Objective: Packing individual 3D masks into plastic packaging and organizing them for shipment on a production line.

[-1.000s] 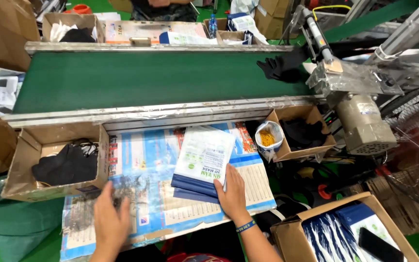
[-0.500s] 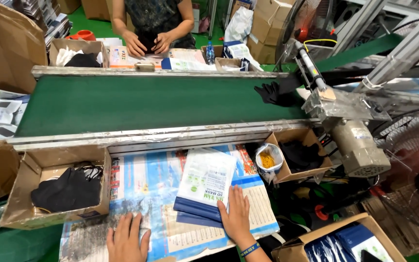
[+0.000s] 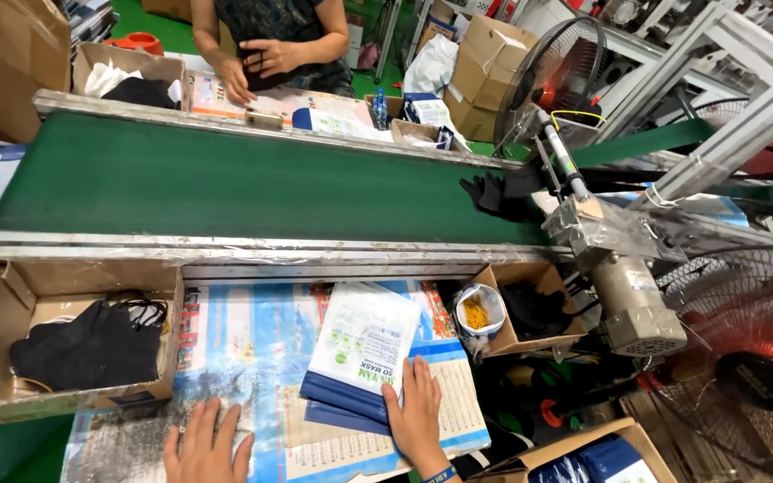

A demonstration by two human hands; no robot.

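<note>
My right hand (image 3: 417,414) lies flat on the lower right corner of a stack of white and blue flat pouches (image 3: 361,349) on the paper-covered worktable (image 3: 252,349). My left hand (image 3: 207,444) rests palm down, fingers spread, on the table at the bottom edge, holding nothing. A cardboard box (image 3: 11,300) to the left of my left hand holds black fabric masks (image 3: 91,344).
A green conveyor belt (image 3: 252,183) runs across beyond the table, with a black item (image 3: 485,192) at its right end. Another person's hands (image 3: 257,63) work across the belt. A small box (image 3: 530,309), a rubber band cup (image 3: 476,313), a motor (image 3: 637,304) and fans stand right.
The view has tilted and drawn closer. My left hand let go of the clear plastic it held and now lies flat. My right hand stays on the pouch stack.
</note>
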